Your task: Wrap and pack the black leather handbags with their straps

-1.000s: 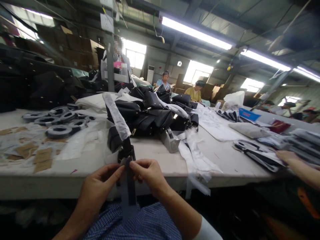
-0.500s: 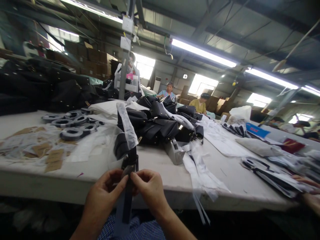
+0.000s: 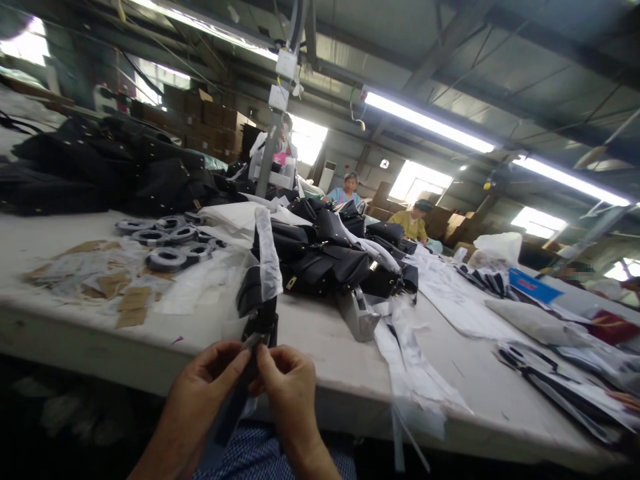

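Observation:
My left hand (image 3: 207,377) and my right hand (image 3: 291,380) are together at the table's front edge, both closed in a pinch on a dark strap (image 3: 235,403). Its lower part hangs toward my lap and looks covered in bluish, see-through film. The upper end meets a black bag (image 3: 249,293) just beyond my fingertips. A handle (image 3: 268,257) wrapped in white film stands up from that bag. What lies right between the fingertips is mostly hidden, though a small greyish bit shows there.
Behind lies a heap of black bags (image 3: 325,257). Rolls of strip (image 3: 167,259) and brown cards (image 3: 133,307) are on the left. A tape dispenser (image 3: 360,317) and white strips (image 3: 420,360) sit right of my hands. Wrapped straps (image 3: 560,393) lie far right, near another person's hand. Co-workers sit beyond.
The view has swung, so the table things appear farther right. Both hands stay pinched at the strap, whose hanging end now slants more to the left.

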A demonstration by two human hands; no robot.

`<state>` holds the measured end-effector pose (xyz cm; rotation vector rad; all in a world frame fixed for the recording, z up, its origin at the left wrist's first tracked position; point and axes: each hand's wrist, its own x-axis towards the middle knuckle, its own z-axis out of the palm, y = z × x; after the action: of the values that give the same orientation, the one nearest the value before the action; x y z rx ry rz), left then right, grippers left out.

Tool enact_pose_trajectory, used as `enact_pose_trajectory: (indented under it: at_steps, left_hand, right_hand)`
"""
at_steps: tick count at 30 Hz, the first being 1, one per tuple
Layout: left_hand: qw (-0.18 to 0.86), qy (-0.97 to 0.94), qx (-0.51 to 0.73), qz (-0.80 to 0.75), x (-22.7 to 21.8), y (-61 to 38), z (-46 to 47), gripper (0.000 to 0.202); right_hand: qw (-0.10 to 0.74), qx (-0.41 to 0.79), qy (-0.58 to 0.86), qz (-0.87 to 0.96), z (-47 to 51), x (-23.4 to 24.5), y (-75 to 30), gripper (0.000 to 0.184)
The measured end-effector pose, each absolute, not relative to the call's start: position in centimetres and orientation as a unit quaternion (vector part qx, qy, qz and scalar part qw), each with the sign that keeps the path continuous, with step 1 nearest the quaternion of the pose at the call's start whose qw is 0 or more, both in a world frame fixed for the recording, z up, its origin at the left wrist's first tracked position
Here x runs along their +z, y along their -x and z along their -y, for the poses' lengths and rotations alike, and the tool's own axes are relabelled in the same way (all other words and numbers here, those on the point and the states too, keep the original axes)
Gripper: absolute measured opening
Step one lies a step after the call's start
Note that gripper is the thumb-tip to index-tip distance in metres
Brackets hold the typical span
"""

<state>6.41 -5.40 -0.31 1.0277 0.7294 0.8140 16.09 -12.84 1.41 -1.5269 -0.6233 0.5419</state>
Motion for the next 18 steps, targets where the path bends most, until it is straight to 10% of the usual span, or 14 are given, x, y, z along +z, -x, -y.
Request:
enact_pose_trajectory:
  at_steps: [18]
  left_hand:
    - [0.323, -0.767, 0.499, -0.24, -2.1, -3.4, 5.7, 0.02]
  right_hand:
    - [0.71, 0.349, 0.577, 0.2, 11.9, 0.9, -14.9, 0.048]
